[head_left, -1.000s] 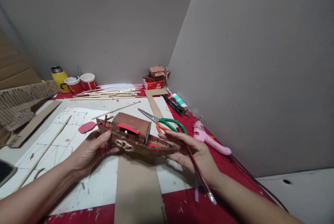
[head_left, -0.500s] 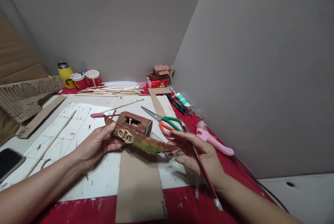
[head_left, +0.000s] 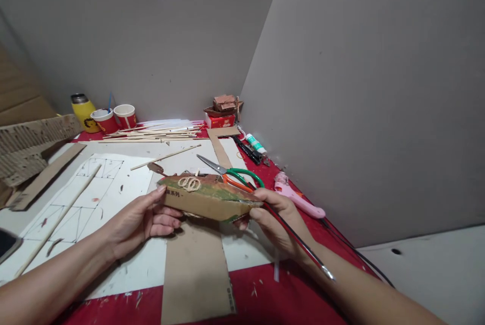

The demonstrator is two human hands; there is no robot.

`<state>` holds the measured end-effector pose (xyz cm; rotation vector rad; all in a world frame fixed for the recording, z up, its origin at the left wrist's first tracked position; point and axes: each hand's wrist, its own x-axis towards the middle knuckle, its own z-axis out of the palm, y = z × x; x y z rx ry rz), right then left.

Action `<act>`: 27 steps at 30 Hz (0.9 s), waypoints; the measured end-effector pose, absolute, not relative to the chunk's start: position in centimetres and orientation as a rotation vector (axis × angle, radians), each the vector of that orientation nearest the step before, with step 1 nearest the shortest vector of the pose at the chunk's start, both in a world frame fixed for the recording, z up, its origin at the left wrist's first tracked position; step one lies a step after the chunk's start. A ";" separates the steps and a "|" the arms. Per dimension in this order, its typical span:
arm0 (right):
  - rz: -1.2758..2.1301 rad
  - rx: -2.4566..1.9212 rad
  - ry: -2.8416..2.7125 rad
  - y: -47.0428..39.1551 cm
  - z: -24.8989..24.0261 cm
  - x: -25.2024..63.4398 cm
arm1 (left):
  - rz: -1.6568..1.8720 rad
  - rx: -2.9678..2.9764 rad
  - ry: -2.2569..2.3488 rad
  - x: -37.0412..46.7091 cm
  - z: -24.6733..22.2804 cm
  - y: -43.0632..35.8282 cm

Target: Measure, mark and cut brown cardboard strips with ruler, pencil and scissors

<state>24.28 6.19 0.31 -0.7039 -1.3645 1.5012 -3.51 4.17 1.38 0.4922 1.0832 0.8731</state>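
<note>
Between my two hands is a cardboard model boat (head_left: 212,201), painted green and brown, with small rope rings on its side. It is tilted so that its bare cardboard bottom, with printed characters, faces me. My left hand (head_left: 151,216) grips the left end, thumb on the hull and fingers curled beneath. The right end is pinched by my right hand (head_left: 278,219), which also carries a red and black pencil (head_left: 299,239) slanting down over the palm. Scissors (head_left: 223,168) with green and orange handles lie just behind the boat. Most of the boat's cabin is hidden behind the hull.
Under the boat lie a cardboard strip (head_left: 195,269) and a sheet with drawn lines (head_left: 85,219). At right rests a pink glue gun (head_left: 299,198) with its cord. Thin wooden sticks (head_left: 159,134), paper cups (head_left: 125,116), a yellow bottle (head_left: 83,112) and another model boat (head_left: 224,105) stand behind.
The boat has rolled so its underside shows and its cabin is mostly hidden. My right hand has closed on its right end; the pencil has swung with it. The view has shifted slightly right.
</note>
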 end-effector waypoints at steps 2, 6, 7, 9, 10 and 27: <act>1.554 -0.695 -1.326 6.4 0.2 24.3 | 0.861 0.489 1.076 -3.5 1.5 4.1; 1.610 -0.685 -1.273 6.7 0.1 24.3 | 0.866 0.495 1.049 -3.7 1.3 4.0; 1.609 -0.686 -1.268 6.7 0.1 24.3 | 0.880 0.498 1.044 -3.8 1.2 4.0; 1.603 -0.688 -1.271 6.8 0.2 24.2 | 0.907 0.501 1.043 -3.9 1.0 4.0; 1.601 -0.688 -1.270 6.9 0.2 24.2 | 0.916 0.501 1.047 -3.9 1.0 4.0; 1.690 -0.689 -1.124 7.3 0.6 24.4 | 0.927 0.600 0.995 -4.3 0.7 3.7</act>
